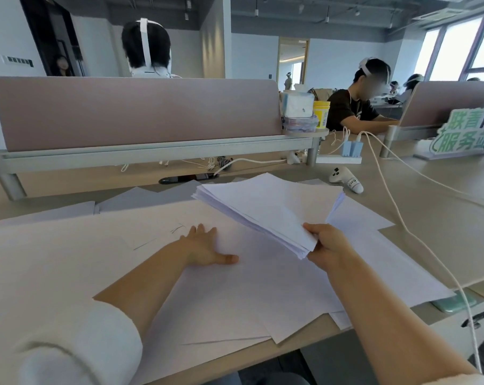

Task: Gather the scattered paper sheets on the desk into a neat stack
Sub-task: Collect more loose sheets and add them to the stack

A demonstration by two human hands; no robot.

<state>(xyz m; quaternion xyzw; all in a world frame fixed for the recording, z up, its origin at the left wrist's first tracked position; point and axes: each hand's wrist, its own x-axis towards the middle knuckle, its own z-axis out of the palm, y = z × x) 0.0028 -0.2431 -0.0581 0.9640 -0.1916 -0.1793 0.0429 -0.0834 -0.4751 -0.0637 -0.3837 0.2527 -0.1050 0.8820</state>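
Office table (435,218), beige, strewn with overlapping white sheets (235,295). The right hand (329,245) pinches the near corner of a stack (263,207) held above the table, thumb on top, other fingers hidden beneath; its edges fan apart. The left hand (204,247) lies flat on a loose sheet, fingers (200,232) spread. Paper looks light, limp and slippery; sliding sheets and gripping an edge seems safest.

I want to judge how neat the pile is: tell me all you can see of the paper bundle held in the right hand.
The thick bundle of white paper sheets is held above the loose white sheets on the desk. The right hand grips its near corner. Its edges are fanned, not squared, and its right edge curls downward.
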